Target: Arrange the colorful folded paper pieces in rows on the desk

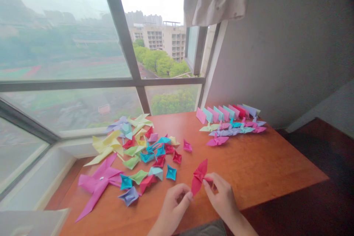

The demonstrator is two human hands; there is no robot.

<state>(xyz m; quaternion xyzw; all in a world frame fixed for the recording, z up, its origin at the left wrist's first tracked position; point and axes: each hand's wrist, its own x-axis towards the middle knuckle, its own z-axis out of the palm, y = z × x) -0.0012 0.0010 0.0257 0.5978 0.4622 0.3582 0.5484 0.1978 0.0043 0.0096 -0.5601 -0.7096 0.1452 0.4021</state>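
Right hand (pixel 222 194) pinches a side point of the red folded paper (pixel 199 177) over the counter (pixel 254 169), w/ left hand (pixel 173 202) at its lower tip (grip there unclear), so uneven tugging b/w them could tear or crease it, esp at thin folds.

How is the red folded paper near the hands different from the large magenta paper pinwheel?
The red folded paper is held in the right hand; the magenta pinwheel lies on the table. The red folded paper is smaller and narrow; the magenta pinwheel has broad blades. Both are paper.
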